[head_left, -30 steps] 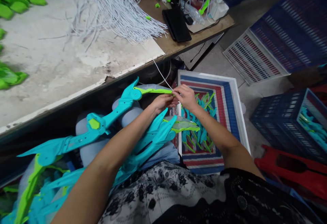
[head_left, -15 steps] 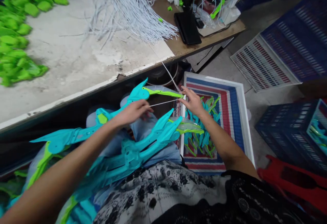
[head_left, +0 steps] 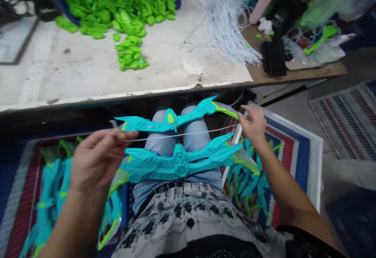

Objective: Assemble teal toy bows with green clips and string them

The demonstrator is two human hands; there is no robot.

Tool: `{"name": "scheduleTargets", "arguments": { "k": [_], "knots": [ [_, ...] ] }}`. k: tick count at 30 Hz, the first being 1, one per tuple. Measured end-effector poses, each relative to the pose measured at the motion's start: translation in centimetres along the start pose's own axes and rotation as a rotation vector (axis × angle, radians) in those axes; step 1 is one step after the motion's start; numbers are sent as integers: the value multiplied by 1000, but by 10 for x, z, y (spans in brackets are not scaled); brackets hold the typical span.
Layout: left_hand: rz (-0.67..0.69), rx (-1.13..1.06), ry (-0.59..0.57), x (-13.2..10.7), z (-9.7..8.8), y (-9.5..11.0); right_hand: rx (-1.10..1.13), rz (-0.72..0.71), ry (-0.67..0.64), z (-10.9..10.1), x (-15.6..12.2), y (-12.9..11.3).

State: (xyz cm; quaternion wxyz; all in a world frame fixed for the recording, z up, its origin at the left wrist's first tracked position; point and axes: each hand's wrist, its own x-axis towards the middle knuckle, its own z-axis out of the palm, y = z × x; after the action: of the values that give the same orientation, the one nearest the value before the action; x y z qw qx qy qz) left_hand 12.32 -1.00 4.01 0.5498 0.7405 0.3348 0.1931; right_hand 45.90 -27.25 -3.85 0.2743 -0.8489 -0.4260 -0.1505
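Observation:
A teal and green toy bow [head_left: 176, 119] lies across my knees, a second teal bow [head_left: 182, 162] just nearer on my lap. A thin white string [head_left: 182, 134] runs taut between my hands along the far bow. My left hand [head_left: 96, 160] pinches the string's left end near the bow's left tip. At the bow's green right tip, my right hand [head_left: 254, 126] has its fingers closed on the string's other end.
The worktable [head_left: 88, 73] ahead carries a heap of green plastic parts [head_left: 117, 3], a bundle of white strings [head_left: 226, 26] and a black case [head_left: 274, 58]. Striped trays [head_left: 305, 160] with more teal bows stand on the floor at my right and left [head_left: 23, 195].
My left hand has drawn the string leftward from the bow's right tip to its left end. The view has swung left, bringing in the green heap.

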Motion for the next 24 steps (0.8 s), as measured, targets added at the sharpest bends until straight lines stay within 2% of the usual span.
{"name": "scheduleTargets", "arguments": {
  "k": [1, 3, 6, 8, 9, 11, 13, 15, 17, 20, 22, 24],
  "knots": [
    [-61, -193, 93, -2, 13, 3, 52, -95, -32, 11, 12, -25],
    [-185, -492, 163, -3, 34, 7, 161, -354, -213, 40, 28, -84],
    [-286, -641, 49, -6, 55, 8, 161, -695, -504, 92, 33, -168],
    [-311, -723, -16, -9, 61, 7, 97, -762, -630, 119, 31, -203],
    [-314, -762, -34, -11, 62, 5, 66, -754, -685, 127, 31, -213],
    [-295, -818, -18, -14, 58, 1, 44, -688, -783, 134, 38, -216],
    [-236, -824, 91, -15, 48, -5, 123, -644, -882, 132, 53, -204],
    [-159, -772, 272, -13, 34, -15, 263, -593, -987, 127, 71, -186],
    [-77, -691, 489, -7, 18, -26, 387, -478, -1078, 125, 87, -170],
    [42, -581, 760, 5, -5, -41, 500, -295, -1133, 127, 97, -157],
    [85, -514, 841, 15, -19, -49, 532, -262, -1144, 130, 98, -155],
    [89, -446, 869, 25, -31, -55, 533, -261, -1153, 133, 97, -155]
  ]
}}
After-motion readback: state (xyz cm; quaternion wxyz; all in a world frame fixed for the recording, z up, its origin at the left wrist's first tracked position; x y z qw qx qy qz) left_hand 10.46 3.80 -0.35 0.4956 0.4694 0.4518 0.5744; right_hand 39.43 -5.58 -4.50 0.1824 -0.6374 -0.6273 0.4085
